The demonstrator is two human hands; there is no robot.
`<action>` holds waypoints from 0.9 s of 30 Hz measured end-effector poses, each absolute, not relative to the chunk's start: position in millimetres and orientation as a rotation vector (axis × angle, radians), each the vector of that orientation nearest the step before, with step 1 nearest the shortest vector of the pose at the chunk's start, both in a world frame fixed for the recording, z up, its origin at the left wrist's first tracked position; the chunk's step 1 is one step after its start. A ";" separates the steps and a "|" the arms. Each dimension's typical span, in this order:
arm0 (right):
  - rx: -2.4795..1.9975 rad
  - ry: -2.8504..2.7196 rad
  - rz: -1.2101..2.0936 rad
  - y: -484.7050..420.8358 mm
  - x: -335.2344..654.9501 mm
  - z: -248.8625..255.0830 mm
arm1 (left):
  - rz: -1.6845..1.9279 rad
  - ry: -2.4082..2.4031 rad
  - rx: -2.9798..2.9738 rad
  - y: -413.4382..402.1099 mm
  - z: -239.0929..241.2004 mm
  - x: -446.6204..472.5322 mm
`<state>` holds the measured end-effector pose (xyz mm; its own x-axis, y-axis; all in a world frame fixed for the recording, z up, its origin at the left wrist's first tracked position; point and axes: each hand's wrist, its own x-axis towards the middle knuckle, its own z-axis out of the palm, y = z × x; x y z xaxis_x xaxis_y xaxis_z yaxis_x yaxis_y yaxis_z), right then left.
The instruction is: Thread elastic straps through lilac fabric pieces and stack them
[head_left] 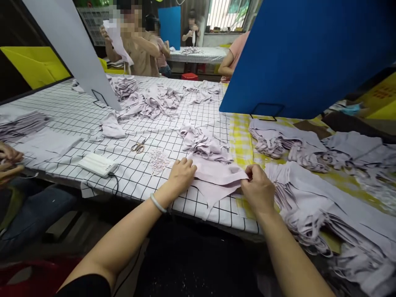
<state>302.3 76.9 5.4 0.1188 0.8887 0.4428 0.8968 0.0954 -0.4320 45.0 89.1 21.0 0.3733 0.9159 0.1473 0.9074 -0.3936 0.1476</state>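
A pale lilac fabric piece [218, 175] lies at the table's near edge, its pointed lower end hanging over the rim. My left hand [182, 178], fingers curled, grips its left end; a pale bangle circles that wrist. The right end is pinched between the thumb and fingers of my right hand [259, 187]. Just beyond the fabric piece sits a crumpled heap of similar pieces [202, 142]. Left of my left hand are a scatter of tiny thread clippings [159, 161] and a pair of scissors [139, 146].
A white power bank [97, 164] with a black cable lies left on the checked tablecloth [148, 187]. Stacked fabric pieces [328, 198] cover the right side. A blue divider [297, 62] and a white divider [77, 45] stand on the table. A co-worker's hand [10, 154] is at far left.
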 end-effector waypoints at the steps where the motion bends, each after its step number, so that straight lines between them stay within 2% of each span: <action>1: -1.776 -1.711 -0.019 77.3 303.1 8.3 | 0.356 1.717 2.535 91.4 27.2 45.7; 6: -1.896 -1.490 0.069 51.7 330.6 30.4 | 0.739 2.056 2.304 60.7 71.6 19.9; 13: -2.137 -1.553 0.545 10.1 349.4 51.3 | 0.237 1.936 2.209 17.7 73.8 4.0; 17: -2.001 -1.421 0.185 14.2 342.9 46.5 | 0.350 2.106 2.252 28.6 67.9 9.0; 19: -1.916 -1.439 0.037 17.7 339.6 34.3 | 0.271 2.139 2.220 31.4 60.8 9.1; 22: -1.911 -1.643 0.056 22.4 336.0 7.0 | 0.138 2.106 2.185 30.9 43.3 9.3; 27: -1.861 -1.736 -0.096 14.5 335.3 -19.6 | 0.321 2.148 2.242 14.7 26.9 3.9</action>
